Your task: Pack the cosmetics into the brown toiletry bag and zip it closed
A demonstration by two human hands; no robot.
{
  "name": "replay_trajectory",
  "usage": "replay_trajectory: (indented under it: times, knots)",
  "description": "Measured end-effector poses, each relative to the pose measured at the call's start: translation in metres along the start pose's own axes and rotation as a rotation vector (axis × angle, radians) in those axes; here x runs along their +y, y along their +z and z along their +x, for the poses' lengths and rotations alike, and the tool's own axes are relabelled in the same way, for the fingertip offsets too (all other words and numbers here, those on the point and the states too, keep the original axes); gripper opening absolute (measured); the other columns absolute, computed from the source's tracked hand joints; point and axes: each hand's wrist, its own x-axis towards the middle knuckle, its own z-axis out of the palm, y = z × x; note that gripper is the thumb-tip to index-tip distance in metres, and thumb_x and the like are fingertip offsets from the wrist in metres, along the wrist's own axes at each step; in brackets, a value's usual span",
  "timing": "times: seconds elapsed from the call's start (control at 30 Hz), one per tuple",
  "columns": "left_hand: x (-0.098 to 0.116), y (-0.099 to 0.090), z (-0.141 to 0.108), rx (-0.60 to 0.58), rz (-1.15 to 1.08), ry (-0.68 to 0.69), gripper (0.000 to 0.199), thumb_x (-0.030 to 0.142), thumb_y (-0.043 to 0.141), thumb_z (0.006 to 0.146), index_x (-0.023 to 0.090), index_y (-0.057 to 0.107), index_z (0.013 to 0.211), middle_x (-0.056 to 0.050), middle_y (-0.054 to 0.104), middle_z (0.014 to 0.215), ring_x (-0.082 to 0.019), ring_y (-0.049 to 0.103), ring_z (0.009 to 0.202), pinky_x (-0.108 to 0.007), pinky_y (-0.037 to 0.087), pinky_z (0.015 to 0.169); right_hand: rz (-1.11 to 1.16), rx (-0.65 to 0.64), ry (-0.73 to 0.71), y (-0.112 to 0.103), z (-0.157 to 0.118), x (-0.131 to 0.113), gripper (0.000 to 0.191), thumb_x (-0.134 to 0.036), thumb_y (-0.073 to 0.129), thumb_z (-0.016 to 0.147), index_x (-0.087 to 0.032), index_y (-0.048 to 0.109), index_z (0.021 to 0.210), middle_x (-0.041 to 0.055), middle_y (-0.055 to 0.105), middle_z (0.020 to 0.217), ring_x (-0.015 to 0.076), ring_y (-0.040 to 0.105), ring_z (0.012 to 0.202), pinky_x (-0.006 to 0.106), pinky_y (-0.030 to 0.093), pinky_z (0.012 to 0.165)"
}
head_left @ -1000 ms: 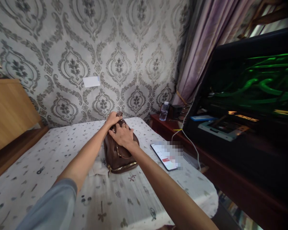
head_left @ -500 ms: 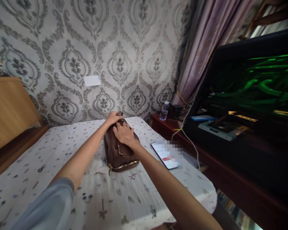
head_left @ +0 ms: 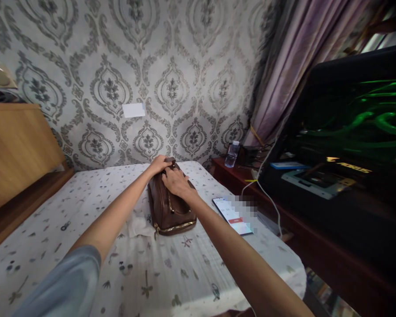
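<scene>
With our left hand (head_left: pixel 159 164) we hold or touch the far end of the dark brown, soft leather-like bag (head_left: pixel 158 201), close beside its small brown upright tab (head_left: pixel 170 159); the fingertips are hidden, so we cannot tell how tightly they close, or on which part. Our right hand (head_left: pixel 177 182) lies on the top of this bag, its back upward, the fingers a little spread; whether they pinch something beneath, we cannot tell.

For good work here, we judge, one hand should be the anchor; the left may steady the far end, while the right works gently and presses little, because such soft sides probably sink and wrinkle; any pull is better made along a seam than across it.

The near end, with its gold-coloured metal zipper (head_left: pixel 177 228), faces us; the bag rests on the white printed cloth (head_left: pixel 171 273), touching or just beside the thin white crumpled piece (head_left: pixel 141 227). To its right, apart, lies the flat dark-edged phone with the lit screen (head_left: pixel 230 215); our right forearm passes between them, so we should mind the elbow.
</scene>
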Motion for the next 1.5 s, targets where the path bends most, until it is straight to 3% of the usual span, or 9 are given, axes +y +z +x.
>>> replay_trajectory:
  times: [0.23, 0.47, 0.63, 0.8, 0.9, 0.97, 1.2, 1.37, 1.5]
  knots:
    - [-0.001, -0.001, -0.005, -0.011, 0.047, 0.023, 0.020, 0.032, 0.064, 0.074, 0.014, 0.073, 0.079, 0.001, 0.067, 0.069, -0.019, 0.060, 0.077, -0.026, 0.047, 0.073, -0.021, 0.051, 0.007, 0.004, -0.001, -0.001, 0.044, -0.034, 0.035, 0.109, -0.019, 0.056, 0.146, 0.0203, 0.056, 0.151, 0.0376, 0.049, 0.142, 0.063, 0.043, 0.111]
    - [-0.003, -0.003, -0.019, 0.083, 0.123, 0.082, 0.031, 0.022, 0.059, 0.080, 0.015, 0.079, 0.102, -0.007, 0.079, 0.105, -0.024, 0.069, 0.103, -0.032, 0.051, 0.097, -0.030, 0.041, -0.049, 0.004, -0.002, 0.004, 0.045, -0.035, 0.035, 0.109, -0.020, 0.056, 0.146, 0.0203, 0.055, 0.151, 0.0370, 0.047, 0.143, 0.063, 0.044, 0.110]
    - [-0.003, 0.004, -0.026, 0.166, 0.151, 0.018, 0.039, 0.014, 0.056, 0.082, 0.015, 0.076, 0.115, -0.010, 0.077, 0.122, -0.024, 0.067, 0.117, -0.033, 0.049, 0.106, -0.047, 0.028, -0.061, 0.002, -0.006, 0.007, 0.047, -0.035, 0.033, 0.109, -0.021, 0.052, 0.150, 0.0193, 0.052, 0.155, 0.0366, 0.044, 0.147, 0.062, 0.042, 0.112]
    - [0.003, 0.012, -0.025, 0.181, 0.269, -0.073, 0.038, 0.013, 0.056, 0.086, 0.018, 0.075, 0.119, -0.009, 0.077, 0.123, -0.024, 0.066, 0.118, -0.033, 0.049, 0.105, -0.036, 0.029, -0.057, 0.002, -0.016, 0.007, 0.052, -0.041, 0.027, 0.111, -0.021, 0.046, 0.155, 0.0173, 0.048, 0.161, 0.0332, 0.040, 0.151, 0.058, 0.036, 0.118]
    - [0.007, 0.013, -0.025, 0.180, 0.293, -0.107, 0.037, 0.013, 0.055, 0.087, 0.016, 0.074, 0.119, -0.011, 0.077, 0.123, -0.024, 0.067, 0.114, -0.033, 0.049, 0.102, -0.056, 0.043, -0.042, 0.005, -0.024, 0.006, 0.059, -0.049, 0.036, 0.109, -0.020, 0.040, 0.160, 0.0192, 0.042, 0.165, 0.0339, 0.035, 0.155, 0.059, 0.031, 0.122]
    - [0.008, 0.012, -0.026, 0.191, 0.281, -0.102, 0.036, 0.013, 0.055, 0.088, 0.016, 0.075, 0.117, -0.011, 0.077, 0.122, -0.024, 0.067, 0.113, -0.034, 0.049, 0.101, -0.081, 0.063, -0.033, 0.007, -0.027, 0.005, 0.059, -0.045, 0.040, 0.108, -0.020, 0.039, 0.161, 0.0196, 0.040, 0.166, 0.0336, 0.035, 0.156, 0.059, 0.030, 0.123]
    - [0.005, -0.006, -0.031, 0.175, 0.349, -0.086, 0.030, 0.016, 0.059, 0.090, 0.015, 0.076, 0.115, -0.010, 0.078, 0.115, -0.024, 0.069, 0.108, -0.033, 0.051, 0.098, -0.113, 0.123, -0.047, 0.016, -0.027, 0.009, 0.054, -0.036, 0.037, 0.108, -0.023, 0.041, 0.160, 0.0179, 0.043, 0.165, 0.0320, 0.038, 0.155, 0.058, 0.032, 0.121]
    - [0.004, -0.016, -0.034, 0.197, 0.479, -0.131, 0.024, 0.020, 0.057, 0.095, 0.013, 0.078, 0.106, -0.017, 0.077, 0.116, -0.031, 0.068, 0.117, -0.038, 0.049, 0.101, -0.106, 0.173, -0.050, 0.020, -0.024, 0.011, 0.051, -0.035, 0.037, 0.108, -0.026, 0.046, 0.157, 0.0163, 0.050, 0.160, 0.0318, 0.043, 0.151, 0.058, 0.037, 0.118]
    - [0.010, -0.019, -0.039, 0.204, 0.567, -0.165, 0.027, 0.024, 0.054, 0.098, 0.014, 0.076, 0.110, -0.019, 0.075, 0.122, -0.032, 0.067, 0.121, -0.037, 0.049, 0.100, -0.113, 0.202, -0.051, 0.021, -0.024, 0.010, 0.048, -0.034, 0.038, 0.108, -0.028, 0.050, 0.154, 0.0143, 0.054, 0.156, 0.0305, 0.046, 0.149, 0.056, 0.039, 0.117]
